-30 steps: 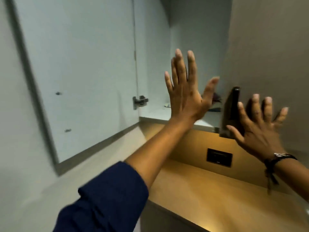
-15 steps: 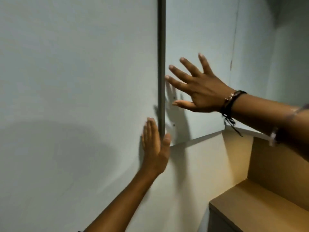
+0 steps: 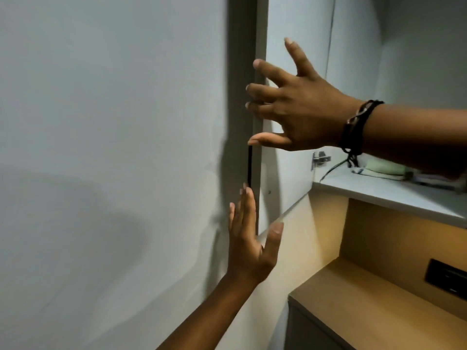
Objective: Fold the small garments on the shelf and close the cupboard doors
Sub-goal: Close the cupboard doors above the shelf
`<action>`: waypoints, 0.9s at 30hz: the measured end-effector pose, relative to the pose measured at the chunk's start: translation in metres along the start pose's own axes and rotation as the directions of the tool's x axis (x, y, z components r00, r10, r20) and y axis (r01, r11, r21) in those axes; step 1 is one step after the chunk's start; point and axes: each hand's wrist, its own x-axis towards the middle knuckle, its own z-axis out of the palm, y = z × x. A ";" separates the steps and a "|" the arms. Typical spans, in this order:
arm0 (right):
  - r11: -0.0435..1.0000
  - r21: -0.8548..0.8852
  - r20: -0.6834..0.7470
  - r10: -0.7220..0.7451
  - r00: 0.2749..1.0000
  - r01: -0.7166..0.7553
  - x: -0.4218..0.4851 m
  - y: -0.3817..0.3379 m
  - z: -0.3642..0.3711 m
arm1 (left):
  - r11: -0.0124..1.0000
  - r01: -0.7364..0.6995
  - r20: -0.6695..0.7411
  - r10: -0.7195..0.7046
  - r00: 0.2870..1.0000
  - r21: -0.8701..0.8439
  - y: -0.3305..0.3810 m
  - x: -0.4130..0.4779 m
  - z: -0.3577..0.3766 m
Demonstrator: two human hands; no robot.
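1. Left door (image 3: 113, 147): we log a large pale grey panel filling the left half of the view, its face toward us, a broad shadow across its lower part.

2. Right door (image 3: 288, 152): we log a pale grey panel standing ajar, its inner face turned to us, its narrow free edge running top to bottom just beside the left door. A dark slit shows between the two edges.

3. Counter (image 3: 366, 306): we log a tan wooden top at lower right, lit warm from above, with a dark socket plate (image 3: 446, 277) on the back panel behind it.

4. Shelf (image 3: 394, 195): we log a white board inside the cupboard at right, above the counter. Pale folded garments (image 3: 384, 168) lie on it near the back, partly hidden by the right forearm; we cannot tell how many.

5. Right hand (image 3: 300, 107): fingers spread, fingertips at the free edge of the right door, thumb below. It is open, grasping nothing. Whether the tips touch the edge we cannot tell.

6. Left hand (image 3: 249, 238): flat, fingers straight up, laid against the left door near its edge, thumb out toward the right door's lower corner. Open, holding nothing.

7. Wristband (image 3: 356, 127): dark cords on the right wrist.

8. Hinge (image 3: 319, 159): metal, on the right door's inner face.
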 end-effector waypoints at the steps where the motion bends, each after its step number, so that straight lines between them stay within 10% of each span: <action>1: 1.000 -0.013 0.004 0.012 1.000 -0.011 -0.015 0.006 -0.004 | 0.995 -0.099 -0.007 0.099 0.995 0.017 0.005 -0.001 0.009; 5: 0.993 -0.087 0.072 0.082 0.994 -0.076 -0.071 0.032 -0.020 | 0.942 -0.320 0.027 0.319 0.947 0.099 0.029 0.007 0.053; 16: 0.906 -0.374 0.404 0.352 0.844 -0.198 -0.197 0.138 0.014 | 0.940 -0.337 0.242 0.318 0.917 0.042 0.117 0.028 0.214; 27: 0.865 -0.424 0.389 0.440 0.810 -0.267 -0.240 0.160 0.084 | 0.934 -0.356 0.414 0.315 0.854 0.024 0.120 0.054 0.296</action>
